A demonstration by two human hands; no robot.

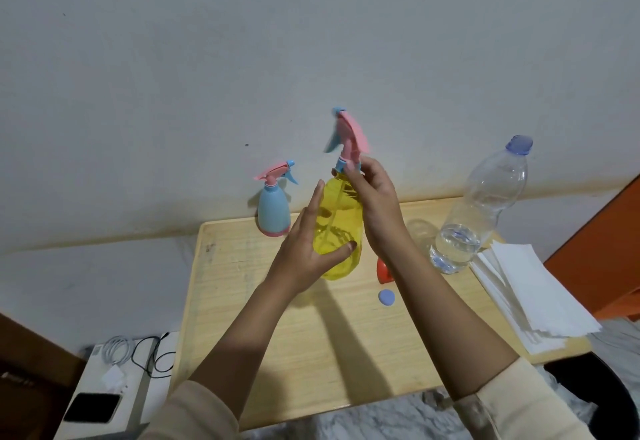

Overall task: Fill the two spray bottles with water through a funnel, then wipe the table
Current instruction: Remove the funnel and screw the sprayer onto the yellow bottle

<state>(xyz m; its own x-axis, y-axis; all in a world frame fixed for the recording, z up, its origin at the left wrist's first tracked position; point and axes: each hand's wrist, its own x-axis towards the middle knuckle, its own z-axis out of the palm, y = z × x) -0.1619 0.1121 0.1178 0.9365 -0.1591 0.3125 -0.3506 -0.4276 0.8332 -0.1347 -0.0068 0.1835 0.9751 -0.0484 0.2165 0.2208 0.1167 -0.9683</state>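
I see left hand [304, 249] cupping yellow spray bottle [337, 228] | right hand [372, 197] pinching its collar | light, slick plastic; I'd grip mid-body

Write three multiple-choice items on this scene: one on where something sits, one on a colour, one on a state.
1. Where does the blue spray bottle stand?
A. at the table's far edge near the wall
B. on the paper stack
C. in a hand

2. What colour is the held spray bottle's body?
A. red
B. yellow
C. green

3. What is the state of the clear water bottle?
A. full to the neck
B. lying on its side
C. upright, water only near its bottom

Answers: 1 A, it stands at the back of the wooden table. 2 B, the left hand grips a see-through yellow body while the right hand holds its neck. 3 C, water shows only in the lowest part.
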